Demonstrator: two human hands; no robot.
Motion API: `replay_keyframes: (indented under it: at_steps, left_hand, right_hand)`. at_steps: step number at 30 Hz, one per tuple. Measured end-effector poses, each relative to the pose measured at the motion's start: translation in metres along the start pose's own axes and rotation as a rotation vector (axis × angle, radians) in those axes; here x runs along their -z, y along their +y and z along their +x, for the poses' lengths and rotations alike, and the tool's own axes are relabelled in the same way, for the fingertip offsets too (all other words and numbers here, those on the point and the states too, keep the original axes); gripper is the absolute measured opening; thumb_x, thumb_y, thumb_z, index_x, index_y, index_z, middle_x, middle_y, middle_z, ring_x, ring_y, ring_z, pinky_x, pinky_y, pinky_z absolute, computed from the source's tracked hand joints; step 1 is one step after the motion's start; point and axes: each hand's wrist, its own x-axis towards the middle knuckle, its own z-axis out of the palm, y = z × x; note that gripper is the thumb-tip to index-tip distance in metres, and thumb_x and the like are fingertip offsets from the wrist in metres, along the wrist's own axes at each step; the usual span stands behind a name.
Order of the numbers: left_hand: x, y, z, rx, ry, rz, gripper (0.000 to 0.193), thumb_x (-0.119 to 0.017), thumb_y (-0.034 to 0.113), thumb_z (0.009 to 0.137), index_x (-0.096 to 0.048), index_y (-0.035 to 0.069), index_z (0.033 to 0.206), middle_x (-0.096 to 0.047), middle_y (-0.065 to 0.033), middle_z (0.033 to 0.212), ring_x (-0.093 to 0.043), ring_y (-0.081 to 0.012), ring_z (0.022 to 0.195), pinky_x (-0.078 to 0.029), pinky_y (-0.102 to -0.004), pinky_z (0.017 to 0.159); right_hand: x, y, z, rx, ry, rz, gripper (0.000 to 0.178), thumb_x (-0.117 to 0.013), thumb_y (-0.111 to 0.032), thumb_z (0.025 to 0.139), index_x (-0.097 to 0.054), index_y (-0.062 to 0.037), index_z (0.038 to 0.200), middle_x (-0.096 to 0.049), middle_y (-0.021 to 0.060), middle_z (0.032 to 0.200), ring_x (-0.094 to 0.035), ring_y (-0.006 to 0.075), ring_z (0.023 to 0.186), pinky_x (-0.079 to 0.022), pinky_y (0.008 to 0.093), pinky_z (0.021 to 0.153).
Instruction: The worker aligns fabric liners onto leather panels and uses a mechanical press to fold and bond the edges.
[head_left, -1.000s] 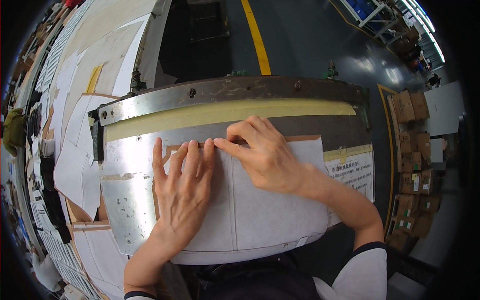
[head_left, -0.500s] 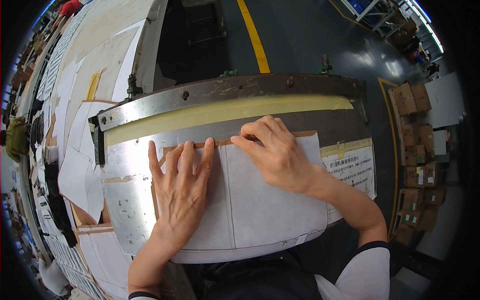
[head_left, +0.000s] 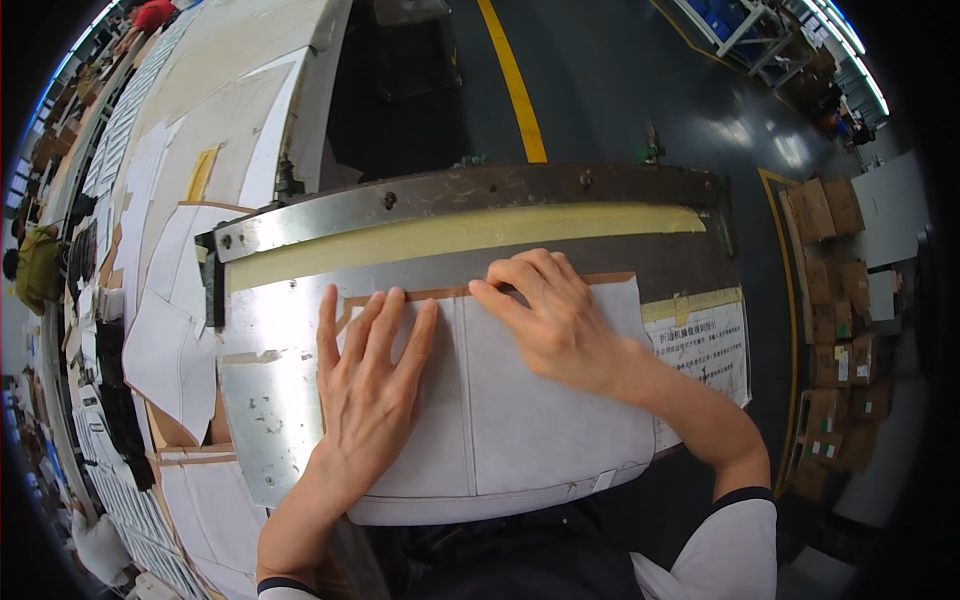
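Head view: a white panel (head_left: 560, 430) lies flat on a metal surface (head_left: 265, 400), on the near side of the long metal bar (head_left: 500, 180), its brown top edge (head_left: 610, 279) running roughly along the bar and well short of it. A strip of yellow tape (head_left: 480, 228) lies just beside the bar, between it and the panel.

The left hand (head_left: 370, 390) rests palm down on the panel's left part, fingers spread and pointing at the bar; its grip is wide and closed around nothing. Three of its fingertips reach the brown edge, and the little finger lies past the panel's corner, toward the bar's left end.

The right hand (head_left: 550, 325) is curled over the same edge, right of the seam (head_left: 465, 400), on the bar's near side. Its thumb tip touches the brown edge and the fingers are bent; their tips are hidden, so I cannot tell whether this grip pinches the edge. Most of the panel lies on the near side of both grips, farther from the bar.
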Motion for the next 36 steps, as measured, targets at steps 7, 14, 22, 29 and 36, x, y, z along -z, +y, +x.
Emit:
replay_keyframes:
  at_steps: [7, 14, 22, 29, 36]
  left_hand:
    - [0.002, -0.006, 0.002, -0.043, 0.041, -0.022, 0.047, -0.067, -0.002, 0.085, -0.064, -0.001, 0.131, -0.066, -0.0131, 0.128, -0.063, -0.0276, 0.122, -0.026, -0.0582, 0.125]
    - [-0.007, -0.014, -0.006, -0.008, 0.091, 0.039, 0.041, -0.066, 0.004, 0.089, -0.065, -0.002, 0.130, -0.063, -0.0132, 0.121, -0.059, -0.0258, 0.121, -0.025, -0.0558, 0.125]
    - [0.033, -0.055, -0.077, 0.413, 0.150, 0.002, 0.029, -0.068, 0.016, 0.097, -0.070, 0.003, 0.123, -0.062, -0.0192, 0.131, -0.058, -0.0335, 0.126, -0.042, -0.0471, 0.111]
    - [0.061, 0.039, -0.185, 0.820, 0.417, -0.418, 0.020, -0.067, 0.008, 0.098, -0.070, 0.001, 0.116, -0.065, -0.0113, 0.101, -0.064, -0.0207, 0.088, -0.052, -0.0328, 0.078]
    - [0.050, 0.034, -0.134, 0.442, 0.472, -0.285, 0.023, -0.065, 0.001, 0.095, -0.070, 0.002, 0.117, -0.066, -0.0171, 0.112, -0.066, -0.0338, 0.099, -0.053, -0.0408, 0.084]
  right_hand:
    - [0.001, -0.009, 0.017, 0.004, -0.098, 0.031, 0.040, -0.062, 0.006, 0.077, -0.065, 0.0054, 0.116, -0.059, 0.0141, 0.112, -0.055, 0.0313, 0.109, -0.046, 0.0427, 0.094]
    - [-0.014, -0.018, 0.018, 0.121, -0.034, -0.089, 0.048, -0.061, 0.007, 0.075, -0.064, 0.0097, 0.123, -0.059, 0.0171, 0.118, -0.057, 0.0333, 0.113, -0.046, 0.0439, 0.099]
    - [0.026, 0.001, -0.031, 0.050, -0.007, -0.217, 0.043, -0.062, 0.008, 0.081, -0.064, 0.0101, 0.124, -0.059, 0.0174, 0.118, -0.056, 0.0329, 0.112, -0.046, 0.0454, 0.098]
    - [0.009, -0.012, -0.007, 0.031, 0.036, -0.098, 0.036, -0.062, 0.004, 0.085, -0.066, 0.0084, 0.120, -0.060, 0.0177, 0.114, -0.056, 0.0335, 0.113, -0.046, 0.0439, 0.097]
    - [-0.036, -0.024, 0.014, 0.011, 0.063, -0.021, 0.029, -0.062, 0.003, 0.083, -0.068, 0.0056, 0.111, -0.059, 0.0164, 0.109, -0.056, 0.0338, 0.110, -0.046, 0.0440, 0.096]
